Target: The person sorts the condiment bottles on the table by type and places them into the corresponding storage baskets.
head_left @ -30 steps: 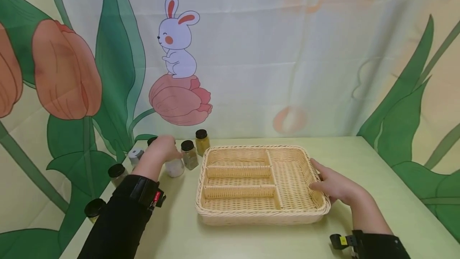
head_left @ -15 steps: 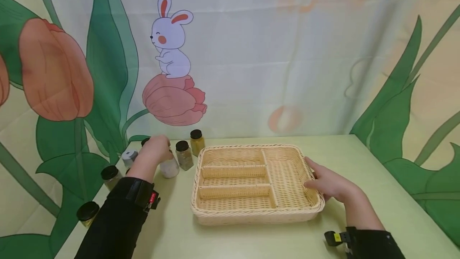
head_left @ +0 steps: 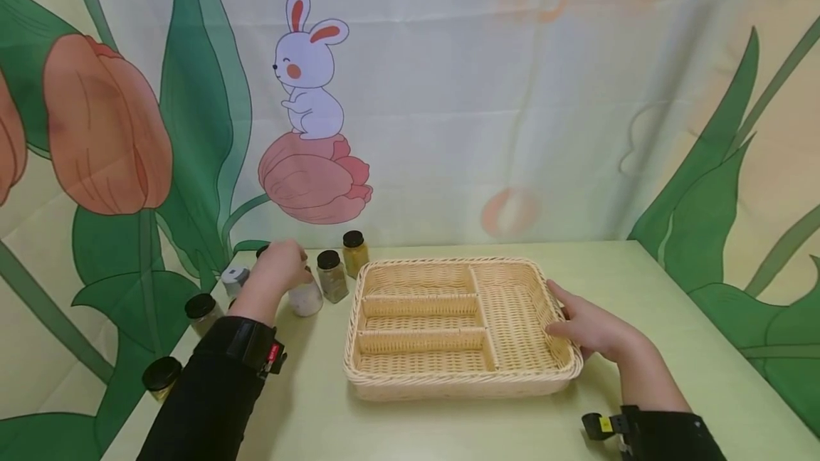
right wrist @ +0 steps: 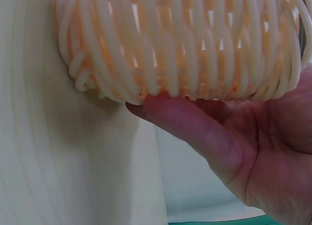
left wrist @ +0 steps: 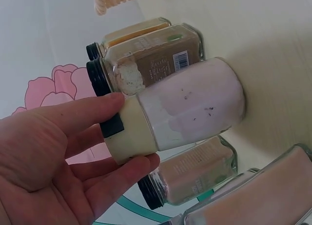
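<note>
Basket: pale woven wicker, rectangular, standing on the table; inner dividers make three narrow compartments at its left and one long compartment at its right. Landmark for all entries below.

Right hand: at the right end of the basket, gripping the wall there, thumb over the rim; in the right wrist view a fingertip presses against the weave.

White jar: rounded clear body, white contents with a few dark specks, pale cap; left of the basket, near its far left corner.

Left hand: left of the basket, holding the white jar by its cap, fingers in a narrow pinch about it. Whether the jar's base touches the table cannot be told for certain.

Brown jar: square glass, black lid, printed label; between the white jar and the basket.

Yellow jar: black lid; just beside the basket's far left corner.

Grey-capped container: farther left of the basket than the white jar, partly behind the forearm.

Two black-lidded jars: well left of the basket, along the table edge, one nearer the viewer.

Printed cloth: rabbit and tulips, behind the basket.
</note>
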Demonstrator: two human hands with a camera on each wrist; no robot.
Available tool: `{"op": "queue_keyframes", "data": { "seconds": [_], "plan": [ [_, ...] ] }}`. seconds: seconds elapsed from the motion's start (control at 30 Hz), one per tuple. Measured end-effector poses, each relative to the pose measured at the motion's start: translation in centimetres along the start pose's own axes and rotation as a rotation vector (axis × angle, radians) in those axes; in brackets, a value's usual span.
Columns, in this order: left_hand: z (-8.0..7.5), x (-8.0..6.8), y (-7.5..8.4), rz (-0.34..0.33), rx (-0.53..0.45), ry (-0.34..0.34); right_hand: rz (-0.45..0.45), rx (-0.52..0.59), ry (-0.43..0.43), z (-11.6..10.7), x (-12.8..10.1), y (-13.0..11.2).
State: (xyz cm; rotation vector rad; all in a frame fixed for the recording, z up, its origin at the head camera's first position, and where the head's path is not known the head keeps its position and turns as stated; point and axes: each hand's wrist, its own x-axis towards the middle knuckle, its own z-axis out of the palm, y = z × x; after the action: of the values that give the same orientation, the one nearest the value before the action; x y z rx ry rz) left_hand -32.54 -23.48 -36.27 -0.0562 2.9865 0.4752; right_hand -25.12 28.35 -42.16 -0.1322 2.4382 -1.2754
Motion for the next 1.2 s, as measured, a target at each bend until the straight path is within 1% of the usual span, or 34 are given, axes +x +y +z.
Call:
{"op": "queue_keyframes", "data": {
  "seconds": [0.27, 0.53, 0.67, 0.87, 0.97, 1.1, 1.2],
  "plan": [
    [0.2, 0.1, 0.0, -0.019, -0.015, 0.019, 0.003, -0.001, 0.004, -0.1, 0.0, 0.1],
    [0.7, 0.0, -0.1, -0.017, -0.032, 0.009, -0.002, 0.003, 0.001, -0.1, 0.1, 0.3],
    [0.7, -0.1, -0.2, -0.01, -0.022, 0.019, -0.005, -0.001, 0.002, 0.0, 0.2, 0.3],
    [0.5, -0.1, -0.4, 0.002, -0.009, 0.026, -0.008, 0.0, 0.002, 0.1, 0.2, 0.3],
    [0.2, -0.1, -0.6, 0.025, -0.001, 0.036, -0.009, 0.005, -0.001, 0.0, 0.2, 0.3],
    [-0.3, -0.3, -0.8, 0.055, 0.006, 0.058, -0.007, 0.005, -0.002, -0.1, 0.2, 0.3],
    [-0.9, -0.6, -0.7, 0.058, 0.01, 0.059, -0.004, 0.009, -0.005, 0.0, 0.2, 0.4]
  ]
}}
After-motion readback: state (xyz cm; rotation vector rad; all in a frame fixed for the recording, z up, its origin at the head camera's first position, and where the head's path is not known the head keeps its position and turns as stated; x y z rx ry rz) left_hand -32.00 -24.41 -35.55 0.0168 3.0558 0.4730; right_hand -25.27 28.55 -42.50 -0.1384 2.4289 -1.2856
